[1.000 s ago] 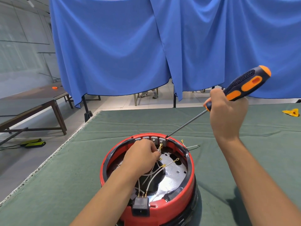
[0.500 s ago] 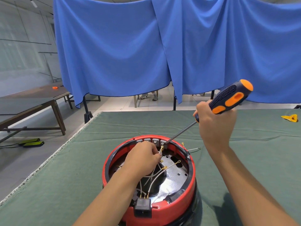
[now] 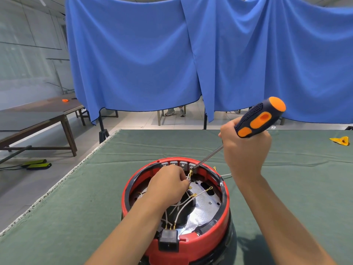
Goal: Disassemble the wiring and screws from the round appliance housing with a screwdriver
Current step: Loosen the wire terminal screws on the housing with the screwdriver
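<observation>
Red round plastic appliance housing (image 3: pixel 210 238) sits on the green cloth table (image 3: pixel 76 217) as the right hand (image 3: pixel 246 150), wrapped around the orange-and-black screwdriver (image 3: pixel 257 119), has swung lower, its tip now at the grey terminal clips (image 3: pixel 183 165) on the far rim. Left hand (image 3: pixel 168 188) keeps pinching a white wire (image 3: pixel 188 177) there, so I reckon this connector is about to be freed.
</observation>
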A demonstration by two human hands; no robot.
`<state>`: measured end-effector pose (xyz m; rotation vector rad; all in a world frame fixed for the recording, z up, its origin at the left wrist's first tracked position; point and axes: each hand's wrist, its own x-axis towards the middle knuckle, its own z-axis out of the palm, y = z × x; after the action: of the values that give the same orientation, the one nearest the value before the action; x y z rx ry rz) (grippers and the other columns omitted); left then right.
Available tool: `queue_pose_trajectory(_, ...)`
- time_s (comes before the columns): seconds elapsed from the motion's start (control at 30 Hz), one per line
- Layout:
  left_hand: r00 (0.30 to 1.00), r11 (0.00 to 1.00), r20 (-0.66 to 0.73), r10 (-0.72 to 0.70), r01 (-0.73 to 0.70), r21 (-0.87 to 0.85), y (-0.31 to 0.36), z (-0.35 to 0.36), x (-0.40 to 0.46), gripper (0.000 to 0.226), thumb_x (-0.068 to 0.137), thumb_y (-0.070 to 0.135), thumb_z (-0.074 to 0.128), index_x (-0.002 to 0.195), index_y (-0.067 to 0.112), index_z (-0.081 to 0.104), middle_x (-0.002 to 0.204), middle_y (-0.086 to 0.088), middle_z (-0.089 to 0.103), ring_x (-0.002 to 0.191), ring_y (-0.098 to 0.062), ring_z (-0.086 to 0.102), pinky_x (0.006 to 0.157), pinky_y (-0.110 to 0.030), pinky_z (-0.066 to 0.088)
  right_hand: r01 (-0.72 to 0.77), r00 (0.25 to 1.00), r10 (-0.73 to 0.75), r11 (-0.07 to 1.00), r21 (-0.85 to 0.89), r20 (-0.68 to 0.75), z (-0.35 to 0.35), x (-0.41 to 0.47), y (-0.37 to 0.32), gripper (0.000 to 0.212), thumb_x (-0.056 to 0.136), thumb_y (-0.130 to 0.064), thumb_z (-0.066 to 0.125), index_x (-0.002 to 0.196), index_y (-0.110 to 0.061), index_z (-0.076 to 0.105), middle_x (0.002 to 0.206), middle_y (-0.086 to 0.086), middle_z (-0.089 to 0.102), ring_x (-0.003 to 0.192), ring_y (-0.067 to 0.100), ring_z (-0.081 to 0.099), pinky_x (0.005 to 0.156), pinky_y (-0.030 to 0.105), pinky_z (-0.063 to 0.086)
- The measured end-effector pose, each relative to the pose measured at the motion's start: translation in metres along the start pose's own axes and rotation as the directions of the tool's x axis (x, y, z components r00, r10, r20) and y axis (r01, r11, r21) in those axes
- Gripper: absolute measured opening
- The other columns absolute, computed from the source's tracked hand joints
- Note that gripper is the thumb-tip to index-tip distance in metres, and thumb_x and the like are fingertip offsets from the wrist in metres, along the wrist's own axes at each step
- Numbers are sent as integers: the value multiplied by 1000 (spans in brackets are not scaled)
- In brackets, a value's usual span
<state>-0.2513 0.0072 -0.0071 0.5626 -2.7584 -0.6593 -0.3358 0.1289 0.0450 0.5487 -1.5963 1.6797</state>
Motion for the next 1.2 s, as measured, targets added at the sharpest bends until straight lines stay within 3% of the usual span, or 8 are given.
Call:
queue_pose_trajectory(0.1, 1000, 1000, 3, 5, -5, 8, 1, 0, 0, 11, 90, 28, 56, 81, 25, 62, 75, 9, 57, 73, -12, 55, 62, -26, 40, -63, 998, 62, 997, 52, 27, 0, 2, 2, 34, 73, -27, 54, 58, 4, 53, 51, 22, 55, 49, 36, 53, 52, 43, 49)
queue_pose_trajectory(0.37, 1000, 999, 4, 24, -24, 27, 2, -1, -1, 12, 89, 27, 55, 86, 21, 65, 82, 5, 61, 78, -14, 58, 64, -26, 43, -138, 990, 140, 985, 103, -14, 9, 16, 3, 31, 69, -18, 52, 56, 8, 41, 51, 29, 41, 49, 45, 43, 42, 40, 40)
queue_pose_trajectory(0.5, 1000, 999, 8, 28, -28, 24, 0, 0, 0, 11, 90, 27, 55, 81, 24, 60, 74, 9, 56, 69, -8, 53, 57, -23, 38, -208, 976, 212, 974, 90, -45, 14, 29, 10, 35, 66, -20, 50, 61, 14, 43, 54, 33, 41, 50, 46, 41, 43, 40, 40)
queue_pose_trajectory(0.63, 1000, 999, 10, 29, -29, 30, 0, 1, 2, 12, 90, 28, 55, 85, 23, 65, 72, 12, 54, 68, -7, 52, 55, -22, 36, -310, 946, 318, 944, 109, -58, 16, 39, 20, 33, 64, -18, 49, 64, 14, 44, 53, 19, 38, 42, 24, 38, 36, 26, 33)
queue_pose_trajectory(0.73, 1000, 999, 16, 23, -23, 35, 0, 0, 3, 11, 90, 28, 56, 84, 24, 63, 73, 12, 54, 71, -9, 54, 60, -24, 39, -358, 926, 371, 922, 145, -70, 16, 42, 25, 18, 68, -13, 51, 58, 2, 45, 50, 12, 38, 37, 19, 37, 36, 22, 33)
queue_pose_trajectory(1.0, 999, 998, -8, 49, -49, 32, 4, -1, -1, 7, 89, 31, 58, 94, 25, 61, 80, 13, 53, 76, -8, 53, 64, -25, 42, -296, 950, 308, 937, 185, -39, 9, 45, 17, 32, 65, -16, 51, 63, 14, 41, 52, 18, 37, 39, 24, 39, 39, 25, 33)
queue_pose_trajectory(1.13, 996, 995, -8, 88, -87, 50, 7, -3, -3, 10, 88, 21, 57, 94, 26, 63, 86, 9, 54, 84, -12, 54, 71, -28, 46, -272, 958, 285, 932, 240, -23, -1, 50, 6, 25, 64, -13, 50, 59, 8, 38, 42, 3, 31, 33, 17, 34, 37, 22, 34)
queue_pose_trajectory(1.2, 995, 992, -10, 98, -97, 77, 8, -3, -3, 14, 89, 19, 56, 96, 26, 66, 90, 8, 53, 88, -13, 54, 73, -28, 46, -241, 968, 250, 943, 228, -10, -4, 49, 2, 28, 63, -13, 50, 60, 11, 35, 48, 16, 29, 37, 22, 33, 37, 25, 31)
